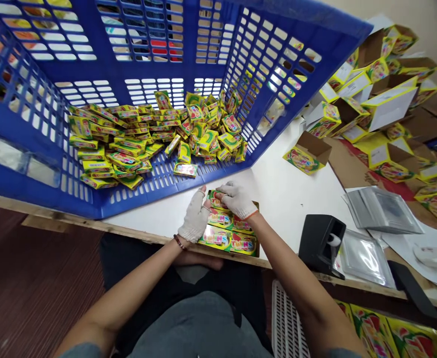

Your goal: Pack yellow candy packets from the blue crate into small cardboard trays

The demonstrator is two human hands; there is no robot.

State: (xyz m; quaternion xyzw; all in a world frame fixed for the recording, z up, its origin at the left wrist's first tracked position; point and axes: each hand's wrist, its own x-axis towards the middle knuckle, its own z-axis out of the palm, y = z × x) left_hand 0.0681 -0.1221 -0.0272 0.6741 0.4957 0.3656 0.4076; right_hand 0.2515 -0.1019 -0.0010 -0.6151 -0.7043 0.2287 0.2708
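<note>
Both of my hands wear white fingerless gloves and rest on a row of small yellow-green candy packs laid in an open box at the white table's near edge. My left hand lies along the left side of the packs with its fingers pressed on them. My right hand presses down on the far packs with curled fingers. A big blue plastic crate lies tipped on its side just beyond, with a heap of loose packs spilled inside it.
A black tape dispenser stands right of my hands. Clear plastic trays lie further right. Several open yellow cardboard boxes pile at the back right, one near the crate. A white slatted basket sits below the table.
</note>
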